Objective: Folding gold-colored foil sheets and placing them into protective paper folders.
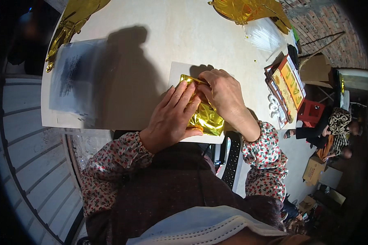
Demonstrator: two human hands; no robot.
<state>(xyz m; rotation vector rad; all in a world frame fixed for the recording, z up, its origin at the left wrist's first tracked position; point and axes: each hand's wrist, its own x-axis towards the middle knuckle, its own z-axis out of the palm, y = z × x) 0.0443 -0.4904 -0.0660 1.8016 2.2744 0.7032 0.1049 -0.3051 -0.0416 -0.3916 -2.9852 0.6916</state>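
Observation:
A folded piece of shiny gold foil (207, 119) lies on a pale card (175, 70) near the table's front edge. My left hand (172, 110) rests flat on the foil's left side, fingers stretched out and thumb at its near edge. At the foil's upper right, my right hand (224, 92) is closed, its bent fingers and thumb pinching the foil. The fingertips of both hands almost meet over it. Part of the foil is hidden beneath my hands.
Clear plastic bags (75, 83) lie at the table's left. More gold foil (243, 10) sits at the back right, beside clear plastic packaging (265, 36). Colourful printed cards (288, 87) are stacked at the right edge. Beyond are a red stool (310, 113), cardboard boxes (314, 169) and other people.

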